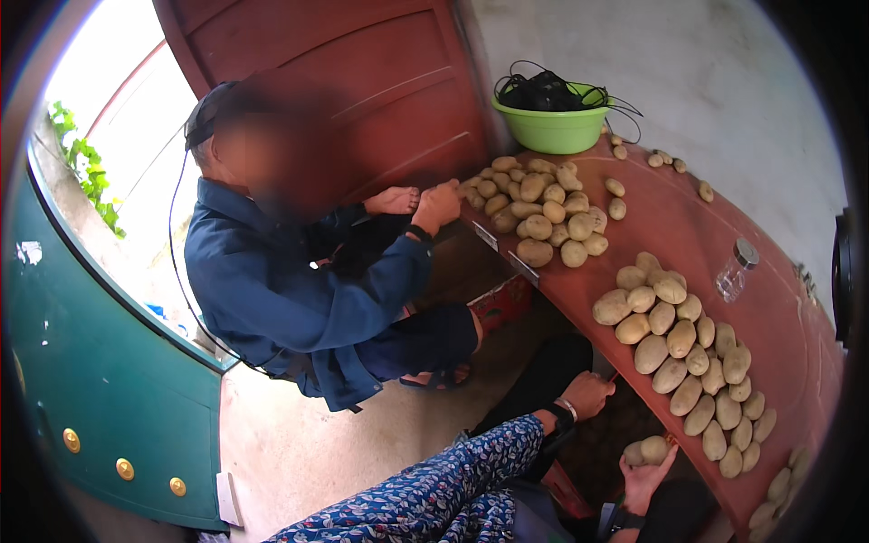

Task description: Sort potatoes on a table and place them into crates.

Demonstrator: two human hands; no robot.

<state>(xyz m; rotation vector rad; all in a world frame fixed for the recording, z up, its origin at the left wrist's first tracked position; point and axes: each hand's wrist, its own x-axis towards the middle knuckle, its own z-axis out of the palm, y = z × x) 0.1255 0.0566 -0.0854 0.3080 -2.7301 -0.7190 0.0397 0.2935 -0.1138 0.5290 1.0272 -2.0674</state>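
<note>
My left hand (589,395), below a patterned blue sleeve, is in front of the red table's edge. Its fingers are curled beside a thin red item (614,377); whether they grip it is unclear. In my right hand (645,475), near the same edge, rest two potatoes (654,450), one partly behind the other. Several larger potatoes (681,338) lie in a long cluster on the red tabletop (652,197). A further pile of potatoes (538,227) lies at the table's far left end. More potatoes (779,485) show at the lower right.
Across from me, a person in a blue jacket (299,271) has one hand (438,206) at the potato pile. A green basin (555,125) holds black cables and items. A lidded clear jar (733,275) stands near small loose potatoes. Below is a red box (501,305).
</note>
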